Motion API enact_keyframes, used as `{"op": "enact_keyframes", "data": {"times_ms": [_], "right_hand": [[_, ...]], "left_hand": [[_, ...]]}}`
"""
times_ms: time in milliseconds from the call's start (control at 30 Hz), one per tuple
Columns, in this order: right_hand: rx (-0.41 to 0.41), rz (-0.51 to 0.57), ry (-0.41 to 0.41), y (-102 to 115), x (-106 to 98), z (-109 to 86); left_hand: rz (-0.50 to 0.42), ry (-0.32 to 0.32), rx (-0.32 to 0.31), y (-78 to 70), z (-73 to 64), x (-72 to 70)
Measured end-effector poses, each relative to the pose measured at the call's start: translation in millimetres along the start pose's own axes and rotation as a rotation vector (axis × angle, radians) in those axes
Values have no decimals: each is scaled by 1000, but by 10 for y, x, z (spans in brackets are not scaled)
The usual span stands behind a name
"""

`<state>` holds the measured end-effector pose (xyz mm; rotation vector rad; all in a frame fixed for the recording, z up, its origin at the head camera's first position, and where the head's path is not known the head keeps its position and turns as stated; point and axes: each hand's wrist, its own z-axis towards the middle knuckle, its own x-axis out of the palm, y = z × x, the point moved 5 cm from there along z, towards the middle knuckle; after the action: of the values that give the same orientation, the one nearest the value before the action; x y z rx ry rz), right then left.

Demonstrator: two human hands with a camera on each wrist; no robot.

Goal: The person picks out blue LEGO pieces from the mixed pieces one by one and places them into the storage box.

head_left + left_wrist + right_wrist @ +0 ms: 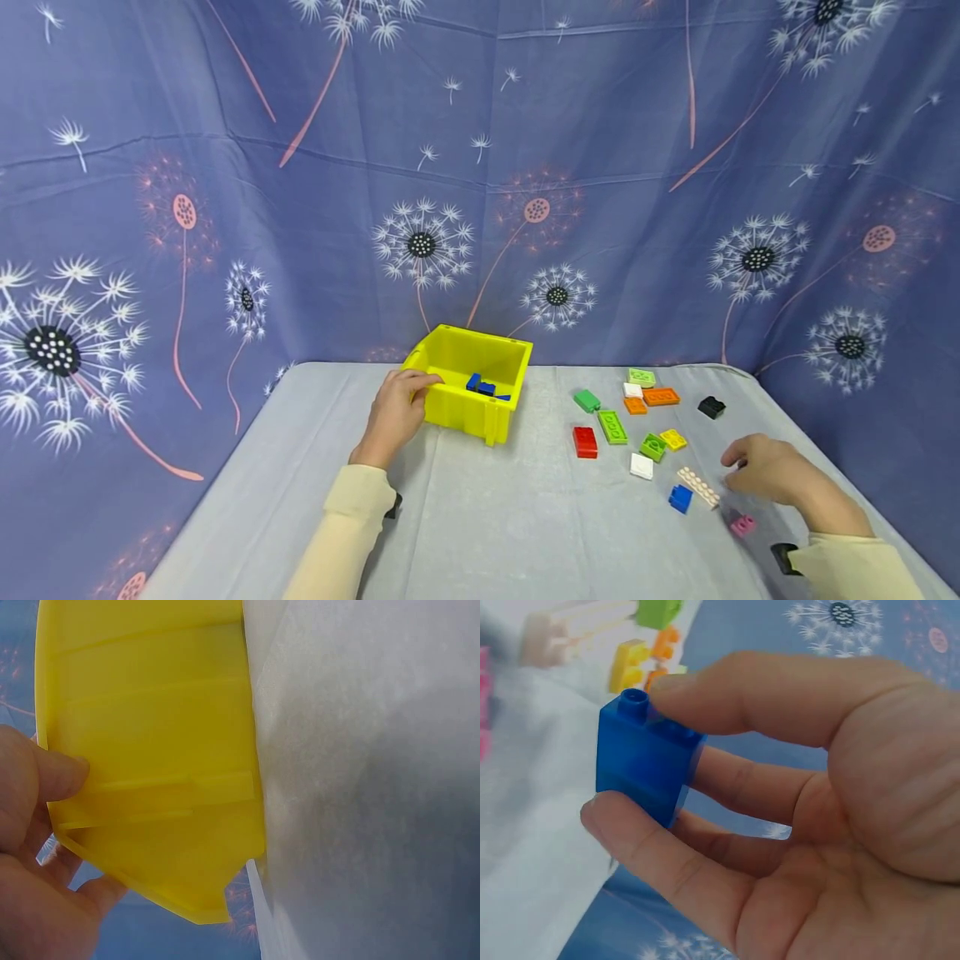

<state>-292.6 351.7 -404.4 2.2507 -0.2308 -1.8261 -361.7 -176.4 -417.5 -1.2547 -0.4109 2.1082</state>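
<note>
My left hand (393, 412) grips the left front rim of a yellow plastic bin (461, 410). In the left wrist view, its thumb lies on the yellow wall (150, 735) while the other fingers pass behind the edge. Several blue bricks (486, 388) lie inside the bin. Over the right side of the table is my right hand (776, 479). The right wrist view has it pinching a blue building brick (641, 761) between thumb and fingers; in the head view the hand hides this brick. A pink brick (742, 525) and a long pale brick (698, 487) lie near that hand.
Bricks scattered on the grey-white cloth (510, 517) include another blue brick (680, 498), a red brick (585, 442), a black brick (711, 407), a white brick (641, 466) and several green, yellow and orange ones. A dandelion-patterned curtain (480, 167) stands behind the table.
</note>
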Motion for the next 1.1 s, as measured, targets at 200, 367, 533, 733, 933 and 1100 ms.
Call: {"op": "enact_keyframes", "data": {"times_ms": [200,367,533,733,933,1100], "right_hand": [[-45,-13,-42,138,-198,-19],[-97,-20,-80,295,-388,-47],[-123,-53,-142,490,-553,-47],[-174,-44,-221,737,-643,-27],[-215,7,-261,976,-699,-12],[-239,16,-300,1167,-792,-9]], "left_hand": [[9,-1,4,3,6,-7],[2,10,-8,-6,5,-23],[9,11,-8,-8,6,-17],[22,4,15,1,-4,1],[20,-2,20,2,-11,-4],[20,0,19,8,-6,1]]}}
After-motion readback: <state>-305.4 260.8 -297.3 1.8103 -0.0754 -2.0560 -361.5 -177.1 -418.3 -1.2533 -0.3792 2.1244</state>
